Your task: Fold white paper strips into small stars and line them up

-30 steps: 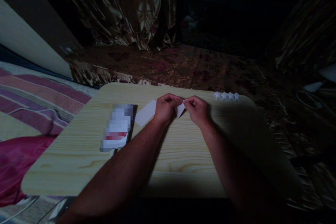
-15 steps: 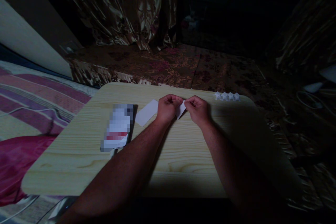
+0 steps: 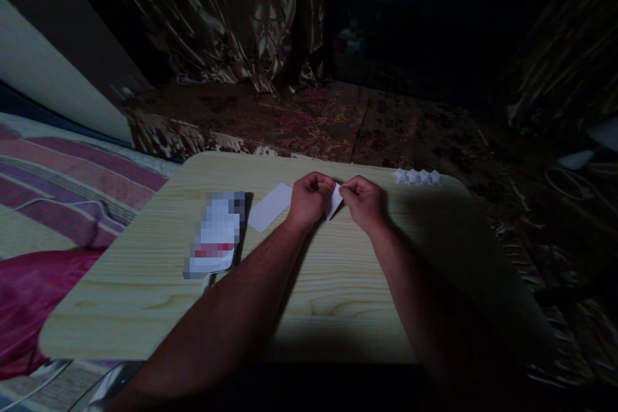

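Note:
A small white piece of paper (image 3: 333, 204) is pinched between both of my hands over the far middle of a light wooden table (image 3: 309, 296). My left hand (image 3: 308, 198) is curled shut on its left side. My right hand (image 3: 363, 201) is curled shut on its right side. Just left of my left hand a flat white paper slip (image 3: 269, 206) lies on the table. Several small white folded paper stars (image 3: 418, 176) sit in a row at the table's far right edge.
A blurred white and red packet (image 3: 215, 234) lies on the left part of the table. A striped cloth (image 3: 58, 187) and a red cloth (image 3: 33, 302) lie to the left. Patterned carpet (image 3: 338, 122) and shiny curtains (image 3: 217, 19) are beyond.
Both hands have shifted slightly while working the small paper; the paper now shows less between the fingers. Nothing else has moved.

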A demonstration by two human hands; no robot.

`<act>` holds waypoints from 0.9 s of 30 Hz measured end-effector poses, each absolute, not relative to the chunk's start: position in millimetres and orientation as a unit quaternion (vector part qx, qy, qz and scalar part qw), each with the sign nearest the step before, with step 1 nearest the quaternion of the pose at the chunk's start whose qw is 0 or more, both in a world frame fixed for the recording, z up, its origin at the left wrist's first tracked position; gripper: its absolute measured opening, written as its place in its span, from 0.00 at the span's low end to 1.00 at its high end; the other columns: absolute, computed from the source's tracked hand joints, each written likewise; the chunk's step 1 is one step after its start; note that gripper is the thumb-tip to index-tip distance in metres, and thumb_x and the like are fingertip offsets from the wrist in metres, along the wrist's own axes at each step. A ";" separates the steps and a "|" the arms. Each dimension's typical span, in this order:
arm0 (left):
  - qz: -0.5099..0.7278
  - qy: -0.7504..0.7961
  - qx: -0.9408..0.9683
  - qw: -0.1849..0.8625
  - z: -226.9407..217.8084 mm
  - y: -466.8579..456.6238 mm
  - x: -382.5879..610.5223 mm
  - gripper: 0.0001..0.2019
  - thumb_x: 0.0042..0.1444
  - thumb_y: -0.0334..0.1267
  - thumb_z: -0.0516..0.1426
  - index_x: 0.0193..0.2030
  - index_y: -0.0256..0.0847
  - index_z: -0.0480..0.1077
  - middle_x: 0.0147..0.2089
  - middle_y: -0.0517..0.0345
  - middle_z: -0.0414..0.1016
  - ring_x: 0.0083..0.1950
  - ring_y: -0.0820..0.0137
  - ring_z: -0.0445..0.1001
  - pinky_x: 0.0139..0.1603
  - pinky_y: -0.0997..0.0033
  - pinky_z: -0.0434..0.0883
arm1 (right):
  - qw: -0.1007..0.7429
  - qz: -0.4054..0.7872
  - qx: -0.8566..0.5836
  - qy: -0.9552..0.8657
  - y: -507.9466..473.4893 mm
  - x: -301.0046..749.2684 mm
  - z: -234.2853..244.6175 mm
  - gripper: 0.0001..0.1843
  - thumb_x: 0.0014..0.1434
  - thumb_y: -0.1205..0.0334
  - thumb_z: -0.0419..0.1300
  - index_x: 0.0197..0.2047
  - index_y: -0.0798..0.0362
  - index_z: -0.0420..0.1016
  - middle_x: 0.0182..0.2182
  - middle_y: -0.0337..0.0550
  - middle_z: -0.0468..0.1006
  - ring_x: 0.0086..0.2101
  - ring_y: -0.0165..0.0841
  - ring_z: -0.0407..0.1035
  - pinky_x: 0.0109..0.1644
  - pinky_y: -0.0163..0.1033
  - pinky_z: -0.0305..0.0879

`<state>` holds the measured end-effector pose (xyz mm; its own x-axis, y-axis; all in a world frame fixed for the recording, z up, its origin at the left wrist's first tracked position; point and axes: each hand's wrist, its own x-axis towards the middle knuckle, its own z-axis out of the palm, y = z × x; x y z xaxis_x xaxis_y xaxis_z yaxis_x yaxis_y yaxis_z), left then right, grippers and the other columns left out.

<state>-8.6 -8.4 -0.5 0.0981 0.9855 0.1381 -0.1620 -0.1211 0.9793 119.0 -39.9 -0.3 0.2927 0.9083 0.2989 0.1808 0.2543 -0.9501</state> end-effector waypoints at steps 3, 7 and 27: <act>0.533 0.374 0.510 0.562 2.9 -9.2 -9.0 0.11 0.44 0.40 0.64 0.33 0.36 0.74 0.26 0.60 0.72 0.24 0.76 0.66 0.26 0.76 0.62 | 0.610 0.302 -0.533 -0.502 -39.4 120.2 -0.1 0.06 0.48 0.60 0.61 0.25 0.53 0.70 0.19 0.33 0.69 0.22 0.26 0.61 0.26 0.32 0.57; 0.493 0.378 0.530 0.577 4.4 -8.5 -10.4 0.11 0.43 0.41 0.65 0.29 0.36 0.73 0.24 0.60 0.71 0.23 0.76 0.64 0.24 0.75 0.60 | 0.609 0.301 -0.540 -0.497 -38.8 121.8 0.2 0.06 0.48 0.60 0.61 0.25 0.53 0.71 0.19 0.34 0.70 0.22 0.27 0.63 0.27 0.32 0.58; 0.454 0.406 0.573 0.549 2.2 -7.3 -12.0 0.11 0.44 0.42 0.64 0.25 0.36 0.72 0.22 0.60 0.69 0.21 0.76 0.62 0.22 0.75 0.57 | 0.604 0.298 -0.546 -0.499 -38.6 124.2 -0.2 0.06 0.48 0.60 0.61 0.25 0.53 0.71 0.19 0.34 0.70 0.22 0.27 0.63 0.27 0.33 0.59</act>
<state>-12.0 -7.3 2.2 0.2587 0.9632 0.0734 -0.0329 -0.0671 0.9972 124.2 -38.6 -0.2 0.3246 0.9046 0.2764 0.1844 0.2261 -0.9565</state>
